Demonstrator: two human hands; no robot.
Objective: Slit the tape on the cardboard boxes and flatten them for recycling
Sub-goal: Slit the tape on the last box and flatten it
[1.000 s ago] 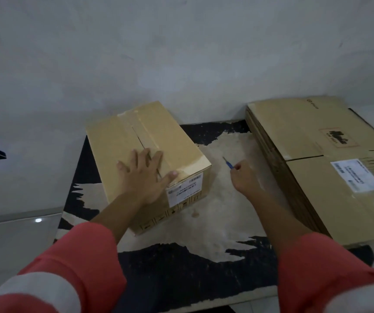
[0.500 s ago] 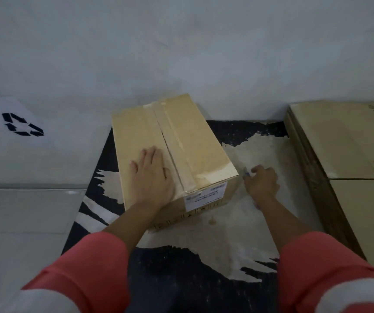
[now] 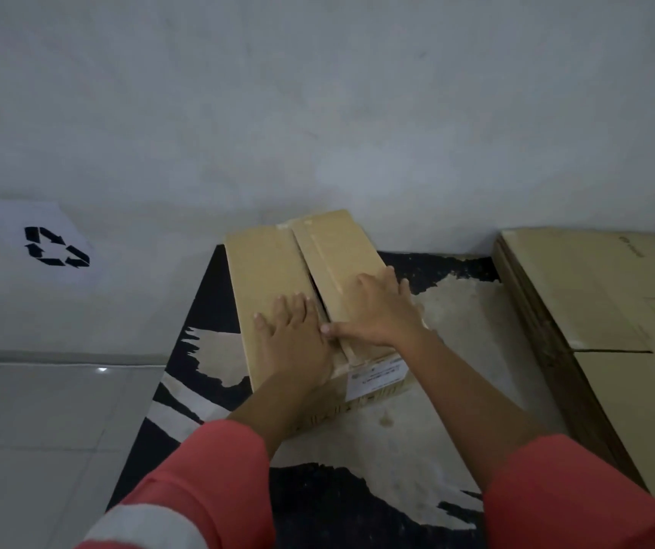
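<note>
Left hand [image 3: 298,342] lay flat, fingers straight, on the left flap of the tan taped cardboard box [image 3: 266,279] on the torn black-and-beige floor mat [image 3: 416,449]. Right hand [image 3: 377,315] was spread over the right flap, thumb at the gaping seam, grasping nothing. My judgement: tape slit; next, prise the flaps apart.

Dim, flat, cool-grey light fills the scene; the left hand [image 3: 298,342] and right hand [image 3: 381,311] cast faint, soft shadows on the brown cardboard box [image 3: 270,279] beneath them; a white glare spot glints on the pale glossy floor tile [image 3: 40,429] well left of them; the white printed label [image 3: 377,380] just below the right hand is too soft to read; straight lines bow near the frame edges.
</note>
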